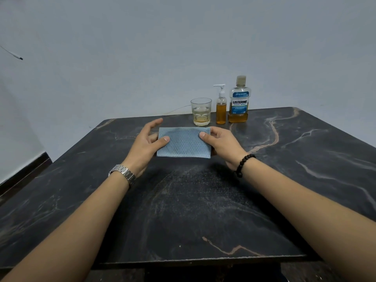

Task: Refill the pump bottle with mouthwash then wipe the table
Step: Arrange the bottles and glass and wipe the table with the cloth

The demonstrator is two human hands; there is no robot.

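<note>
Head view, looking forward and down over a dark marble-patterned desk [284, 180] with pale and tan veins. A folded blue cloth [184, 142], rectangular and dimpled in texture, is held near the middle of the far half of the desk, its long axis running left to right and its short edges facing the two hands. Whether its underside rests on the desk or hangs just above cannot be told.

The left hand [146, 143] holds the cloth's left short edge: the thumb lies on top of the cloth near that edge, while the fingers [156, 121] are spread and only loosely curved, reaching past the far left corner. The right hand [220, 142] pinches the right short edge, thumb on the upper face and the other fingers curled beneath and hidden by the cloth. A metal watch [124, 174] circles the left wrist; a dark beaded bracelet [243, 164] circles the right.

Behind the cloth, along the far edge of the desk, three upright vessels stand in a row, close together. From left to right: a clear glass [201, 111] holding a shallow layer of pale amber liquid; a slim pump bottle [221, 105] filled well up with amber liquid, its white pump head fitted and its nozzle pointing left; and a mouthwash bottle [239, 100], capped, its label facing the camera, with amber liquid visible only below the label. A plain pale wall [142, 47] rises behind.
</note>
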